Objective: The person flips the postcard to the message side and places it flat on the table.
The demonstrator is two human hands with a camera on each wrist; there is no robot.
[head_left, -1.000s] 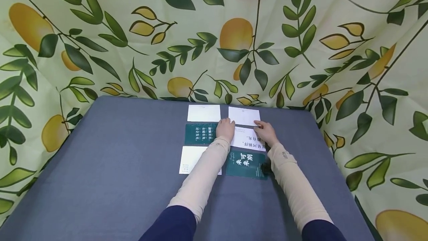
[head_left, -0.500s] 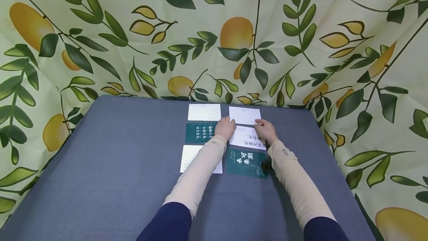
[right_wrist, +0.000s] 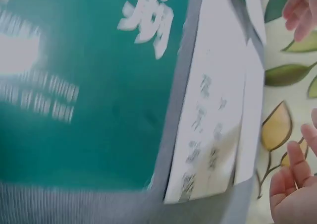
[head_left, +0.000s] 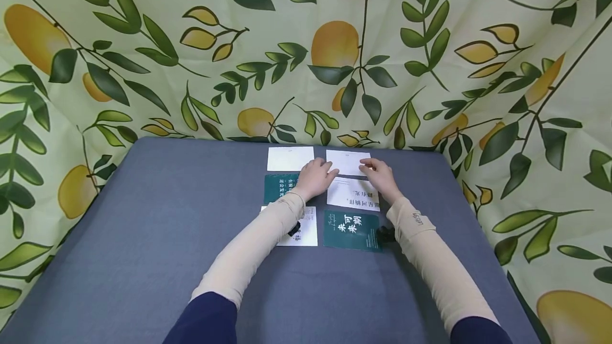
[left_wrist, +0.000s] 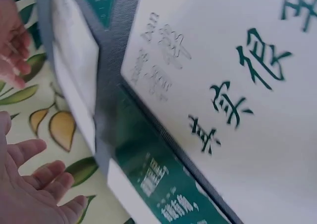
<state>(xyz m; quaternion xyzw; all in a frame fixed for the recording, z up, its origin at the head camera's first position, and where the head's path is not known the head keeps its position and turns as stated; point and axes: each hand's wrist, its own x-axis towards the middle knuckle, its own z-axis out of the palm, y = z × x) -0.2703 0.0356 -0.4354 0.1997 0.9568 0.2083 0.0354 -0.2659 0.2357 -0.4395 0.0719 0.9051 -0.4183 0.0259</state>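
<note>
Left column on the worktop (head_left: 167, 227): far-left card (head_left: 287, 159), mid-left green card (head_left: 276, 187), near-left white card (head_left: 309, 230). I note the left hand (head_left: 313, 179) has moved leftward off the mid-right white card (head_left: 349, 196); fingers loosely spread, empty. That card lies between far-right card (head_left: 343, 162) and near-right green card (head_left: 353, 238), apparently released. Right hand (head_left: 384, 178): fingers slightly apart, holding nothing, over the far-right card's edge. I judge adjustment of this column paused.
</note>
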